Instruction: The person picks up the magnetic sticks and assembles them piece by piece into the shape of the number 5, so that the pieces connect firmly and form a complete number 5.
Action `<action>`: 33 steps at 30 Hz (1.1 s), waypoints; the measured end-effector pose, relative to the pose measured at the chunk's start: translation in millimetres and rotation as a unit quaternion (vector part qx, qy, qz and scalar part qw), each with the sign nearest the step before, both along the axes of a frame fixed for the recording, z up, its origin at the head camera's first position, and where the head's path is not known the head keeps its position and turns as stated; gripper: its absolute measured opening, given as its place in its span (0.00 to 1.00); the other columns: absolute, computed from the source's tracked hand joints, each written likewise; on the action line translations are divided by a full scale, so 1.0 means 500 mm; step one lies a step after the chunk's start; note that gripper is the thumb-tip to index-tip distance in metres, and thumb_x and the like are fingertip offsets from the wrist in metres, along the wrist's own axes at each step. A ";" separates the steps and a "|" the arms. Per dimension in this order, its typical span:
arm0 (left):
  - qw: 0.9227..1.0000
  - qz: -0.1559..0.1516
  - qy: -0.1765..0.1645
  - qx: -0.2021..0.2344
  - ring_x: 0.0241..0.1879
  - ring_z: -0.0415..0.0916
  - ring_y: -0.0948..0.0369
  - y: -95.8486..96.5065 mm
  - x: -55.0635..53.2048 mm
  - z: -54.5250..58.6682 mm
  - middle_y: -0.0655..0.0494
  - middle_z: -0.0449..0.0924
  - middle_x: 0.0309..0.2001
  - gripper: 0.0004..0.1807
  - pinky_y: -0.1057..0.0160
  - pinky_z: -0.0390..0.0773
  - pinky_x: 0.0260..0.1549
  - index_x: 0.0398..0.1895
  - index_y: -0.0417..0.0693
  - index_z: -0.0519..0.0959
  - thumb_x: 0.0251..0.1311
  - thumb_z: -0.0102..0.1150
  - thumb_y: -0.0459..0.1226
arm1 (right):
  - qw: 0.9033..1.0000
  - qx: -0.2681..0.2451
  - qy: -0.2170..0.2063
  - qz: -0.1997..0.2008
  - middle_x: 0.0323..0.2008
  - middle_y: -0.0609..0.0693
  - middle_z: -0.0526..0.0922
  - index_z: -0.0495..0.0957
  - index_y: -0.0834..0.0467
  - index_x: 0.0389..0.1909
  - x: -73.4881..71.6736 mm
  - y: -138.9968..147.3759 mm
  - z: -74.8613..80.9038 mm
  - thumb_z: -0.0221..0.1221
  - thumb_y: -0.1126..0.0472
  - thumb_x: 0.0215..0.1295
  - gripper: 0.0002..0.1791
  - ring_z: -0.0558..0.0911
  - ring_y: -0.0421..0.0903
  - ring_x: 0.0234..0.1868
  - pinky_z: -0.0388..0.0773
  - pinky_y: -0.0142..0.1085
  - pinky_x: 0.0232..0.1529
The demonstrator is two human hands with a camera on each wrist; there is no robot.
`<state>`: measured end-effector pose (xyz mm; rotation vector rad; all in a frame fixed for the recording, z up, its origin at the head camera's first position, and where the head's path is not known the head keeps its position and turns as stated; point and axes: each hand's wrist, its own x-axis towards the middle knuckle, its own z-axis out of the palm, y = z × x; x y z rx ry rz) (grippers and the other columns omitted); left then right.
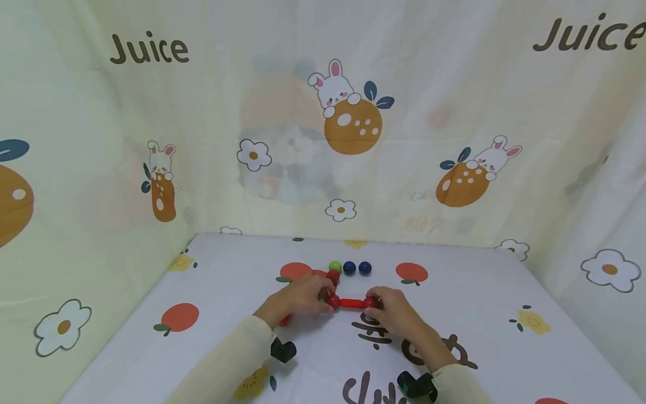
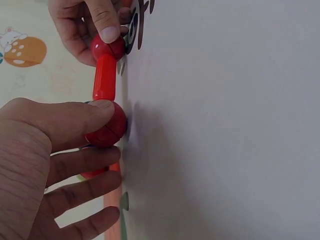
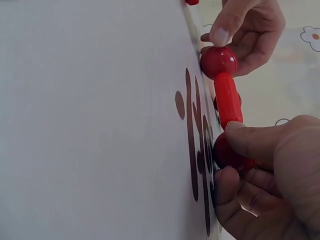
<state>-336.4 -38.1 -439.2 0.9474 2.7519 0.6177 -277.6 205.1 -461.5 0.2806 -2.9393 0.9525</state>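
A red rod (image 1: 351, 303) lies between two glossy red balls, one at each end. My left hand (image 1: 304, 294) pinches the left red ball (image 2: 111, 127) between thumb and fingers, its other fingers spread out below in the left wrist view. At the rod's other end my right hand (image 1: 396, 308) grips the right red ball (image 3: 227, 151), thumb over its top. Another red ball (image 1: 332, 276) stands just behind the left hand, which partly hides the red piece under it. One more red rod (image 1: 285, 320) pokes out beneath the left palm.
A green ball (image 1: 335, 266) and two dark blue balls (image 1: 349, 267) sit in a row behind the hands. The white tablecloth (image 1: 222, 348) carries printed fruit and lettering. Printed curtains (image 1: 282, 112) rise at the back and both sides.
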 end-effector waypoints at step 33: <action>0.996 0.015 -0.087 -0.002 0.54 0.69 0.57 -0.159 0.033 0.021 0.57 0.75 0.54 0.37 0.64 0.80 0.41 0.62 0.54 0.79 0.44 0.82 0.41 | 1.000 -0.010 -0.018 -0.007 0.31 0.45 0.78 0.82 0.56 0.49 -0.001 -0.002 0.007 0.71 0.64 0.61 0.15 0.75 0.44 0.35 0.76 0.35 0.36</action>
